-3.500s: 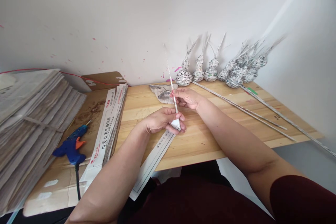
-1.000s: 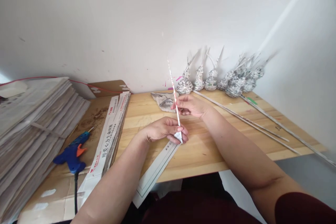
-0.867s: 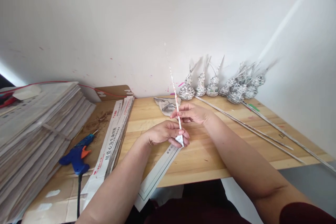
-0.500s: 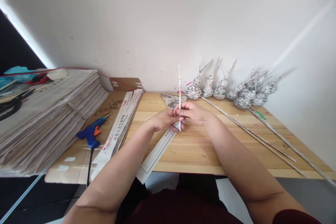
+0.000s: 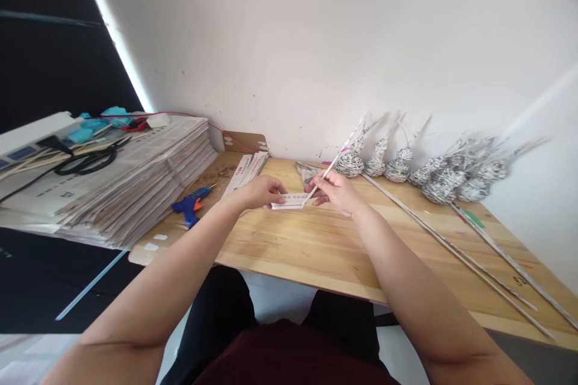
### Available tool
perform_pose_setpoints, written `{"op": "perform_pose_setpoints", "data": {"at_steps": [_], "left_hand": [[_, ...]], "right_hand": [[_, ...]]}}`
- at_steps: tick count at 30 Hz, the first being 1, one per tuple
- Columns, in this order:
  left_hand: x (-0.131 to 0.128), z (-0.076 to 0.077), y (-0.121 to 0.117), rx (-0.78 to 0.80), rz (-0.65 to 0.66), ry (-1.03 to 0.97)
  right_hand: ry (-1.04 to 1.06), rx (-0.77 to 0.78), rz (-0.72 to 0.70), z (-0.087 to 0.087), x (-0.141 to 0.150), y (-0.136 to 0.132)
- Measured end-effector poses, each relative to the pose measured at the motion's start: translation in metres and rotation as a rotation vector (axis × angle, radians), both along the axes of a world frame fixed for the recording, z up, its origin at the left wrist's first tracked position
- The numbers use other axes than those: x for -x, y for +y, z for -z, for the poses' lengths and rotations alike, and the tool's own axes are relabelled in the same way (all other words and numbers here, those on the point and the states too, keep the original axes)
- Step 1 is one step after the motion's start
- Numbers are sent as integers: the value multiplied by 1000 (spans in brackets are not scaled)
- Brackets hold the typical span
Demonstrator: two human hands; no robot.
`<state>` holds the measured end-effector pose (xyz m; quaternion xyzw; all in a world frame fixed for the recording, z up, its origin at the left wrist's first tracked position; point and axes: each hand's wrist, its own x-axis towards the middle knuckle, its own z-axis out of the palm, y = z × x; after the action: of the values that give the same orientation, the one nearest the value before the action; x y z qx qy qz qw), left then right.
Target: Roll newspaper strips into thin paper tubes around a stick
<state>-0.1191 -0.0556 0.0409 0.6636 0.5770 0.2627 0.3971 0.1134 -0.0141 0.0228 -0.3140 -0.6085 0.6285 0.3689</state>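
Note:
My right hand (image 5: 333, 190) is closed on a thin rolled paper stick (image 5: 338, 156), which slants up and to the right. From its lower end a flat newspaper strip (image 5: 289, 201) runs left. My left hand (image 5: 262, 192) pinches the far end of that strip, with its fingertips on the paper. Both hands are above the wooden table (image 5: 289, 246). Just behind the right hand lies a crumpled grey cloth-like piece (image 5: 306, 172), partly hidden by it.
Several woven paper gourd shapes (image 5: 350, 163) line the wall at the right. Long paper sticks (image 5: 424, 216) lie across the table's right side. On the left are printed paper strips (image 5: 244, 171), a blue glue gun (image 5: 189, 207) and a tall newspaper stack (image 5: 149, 186).
The stick has gone from upright to slanting right. My hands have moved apart, with the strip now stretched between them. The camera view has shifted toward the left.

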Motion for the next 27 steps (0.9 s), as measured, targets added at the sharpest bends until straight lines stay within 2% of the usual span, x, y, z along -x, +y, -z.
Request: {"op": "perform_pose_setpoints", "data": {"at_steps": [4,5,6,7,8,10,12,14,16,18,24,27], "left_hand": [[0,-14,-12,-594,-334,160],[-6,-15,-19,-730,-383,134],[-15,-14,-27,-799,-388,85],[-26,-11,-35,-794,-364,20],[-38,-6,-41,-720,-319,-60],[-63,8,-47,-370,-158,-270],[-83,21,-40,-52,-186,-633],[-96,28,-26,113,-284,-998],[-105,27,-9,165,-351,-1226],[-111,22,5,196,-385,-1328],[-112,9,26,163,-442,-1415],[-103,6,32,110,-391,-1454]], "right_hand": [[180,-73,194,3,8,2],[227,-92,242,3,8,3],[269,-113,283,3,9,4],[306,-134,321,2,9,5],[337,-154,356,1,9,5],[380,-192,424,-1,9,4],[399,-228,472,-2,11,2],[401,-256,493,-3,13,-1],[395,-277,498,-2,15,-4],[379,-294,500,-1,18,-7],[350,-313,533,7,26,-9],[381,-173,564,12,32,-10]]}}
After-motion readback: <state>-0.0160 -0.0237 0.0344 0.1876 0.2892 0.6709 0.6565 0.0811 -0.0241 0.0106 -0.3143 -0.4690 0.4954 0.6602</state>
